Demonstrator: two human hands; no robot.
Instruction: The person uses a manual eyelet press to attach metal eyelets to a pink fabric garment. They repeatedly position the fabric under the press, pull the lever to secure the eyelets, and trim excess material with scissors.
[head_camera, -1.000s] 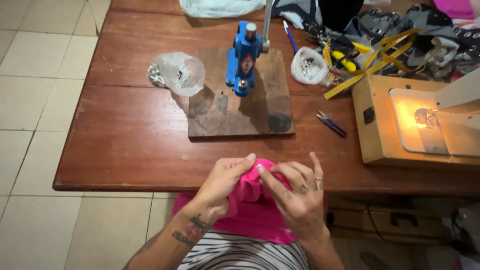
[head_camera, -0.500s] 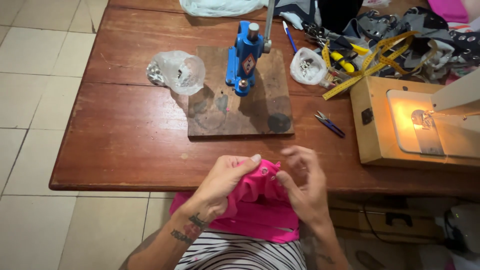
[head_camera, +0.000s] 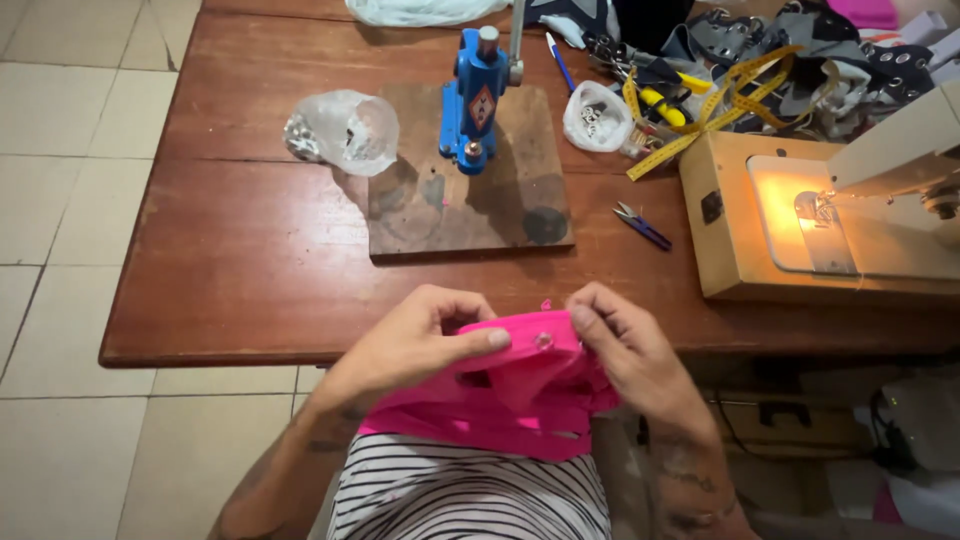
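Since half a second ago, spread flatter and wider between left hand (head_camera: 420, 335) and right hand (head_camera: 625, 345), both pinching pink fabric (head_camera: 510, 395) with small metal snap (head_camera: 543, 341) up, at near edge of wooden table (head_camera: 250, 250), below blue press (head_camera: 475, 95).

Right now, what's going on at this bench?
A person is seated at a wooden table, holding a piece of bright pink fabric in both hands over their lap. The left hand pinches the fabric's top edge beside a small metal snap, and the right hand grips the same edge from the other side. On the table stand a blue hand press on a wooden board, a clear bag of metal fittings, small snips and a lit sewing machine.
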